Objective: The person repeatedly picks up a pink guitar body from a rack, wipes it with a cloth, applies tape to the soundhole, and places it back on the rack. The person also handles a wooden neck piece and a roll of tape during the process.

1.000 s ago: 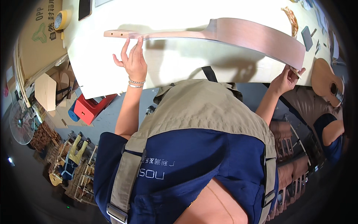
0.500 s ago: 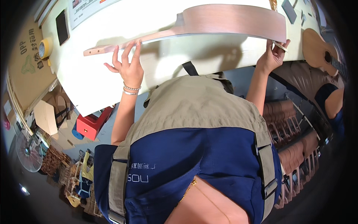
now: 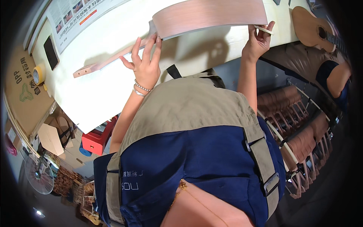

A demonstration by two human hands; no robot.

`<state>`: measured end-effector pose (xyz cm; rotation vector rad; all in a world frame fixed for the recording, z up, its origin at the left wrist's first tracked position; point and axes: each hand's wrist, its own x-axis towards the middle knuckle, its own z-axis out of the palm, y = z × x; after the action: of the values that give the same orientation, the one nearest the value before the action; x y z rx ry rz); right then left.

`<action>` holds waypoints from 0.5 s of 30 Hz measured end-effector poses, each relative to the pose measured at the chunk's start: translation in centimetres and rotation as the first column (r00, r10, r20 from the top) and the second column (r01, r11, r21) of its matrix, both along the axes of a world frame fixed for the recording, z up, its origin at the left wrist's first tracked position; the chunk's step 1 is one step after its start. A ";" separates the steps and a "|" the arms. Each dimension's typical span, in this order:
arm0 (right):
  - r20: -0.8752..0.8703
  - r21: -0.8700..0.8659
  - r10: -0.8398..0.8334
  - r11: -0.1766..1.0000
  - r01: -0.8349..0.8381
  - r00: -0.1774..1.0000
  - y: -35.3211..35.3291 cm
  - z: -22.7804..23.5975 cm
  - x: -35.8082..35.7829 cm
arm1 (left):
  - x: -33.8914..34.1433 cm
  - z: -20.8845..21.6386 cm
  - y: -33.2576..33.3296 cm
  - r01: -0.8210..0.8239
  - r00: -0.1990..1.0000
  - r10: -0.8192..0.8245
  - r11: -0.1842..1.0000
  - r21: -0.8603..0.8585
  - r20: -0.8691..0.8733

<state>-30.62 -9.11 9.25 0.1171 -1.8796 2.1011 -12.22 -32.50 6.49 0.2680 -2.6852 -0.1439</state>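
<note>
An unfinished guitar [image 3: 210, 17] of pale reddish wood lies on its side along the white table, with its neck [image 3: 113, 57] pointing left. The top of its body runs out of view. My left hand [image 3: 146, 70] reaches up to the neck near where it joins the body; its fingers are stretched and apart, with the tips touching the wood. At the right end of the body, my right hand [image 3: 257, 45] is closed around a thin pale strip [image 3: 264, 30], held between the fingers close to the guitar's lower edge. The strip's exact kind cannot be made out.
A phone [image 3: 51, 52], a printed sheet [image 3: 77, 22] and a yellow tape roll [image 3: 39, 73] sit at the left. Another guitar [image 3: 311, 26] is at the far right, beside a person's arm [image 3: 336, 77]. Racked guitar parts [image 3: 300, 151] stand lower right; a red case [image 3: 96, 142] lower left.
My left hand has slid along the neck toward the body. The guitar sits higher and further left in view, its neck slanting more. The right hand still holds the strip at the body's end.
</note>
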 end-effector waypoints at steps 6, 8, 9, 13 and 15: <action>0.018 -0.046 0.009 0.999 -0.008 1.000 0.1 -1.2 -0.2 | -0.2 0.2 -1.2 0.076 0.997 -0.075 0.997 0.008 -0.034; 0.072 -0.056 -0.024 0.998 0.028 0.997 0.0 -1.6 -0.2 | -0.4 0.4 -1.8 0.115 0.993 -0.115 0.993 -0.008 -0.039; 0.100 -0.062 -0.036 0.997 0.042 0.994 -0.1 -1.9 -0.2 | -0.3 0.3 -2.2 0.133 0.990 -0.134 0.991 -0.032 -0.037; 0.125 -0.069 -0.015 0.997 0.024 0.992 0.3 -4.0 -0.5 | -0.9 0.0 -2.4 0.106 0.990 -0.109 0.993 -0.044 -0.088; 0.178 -0.090 -0.013 0.996 0.029 0.984 0.3 -5.1 -0.4 | -2.2 -0.2 -1.6 0.113 0.976 -0.118 0.993 -0.034 -0.186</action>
<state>-31.04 -8.81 4.11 -0.1145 -1.8670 2.2449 -14.45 -34.12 6.24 0.0856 -2.5131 -0.1641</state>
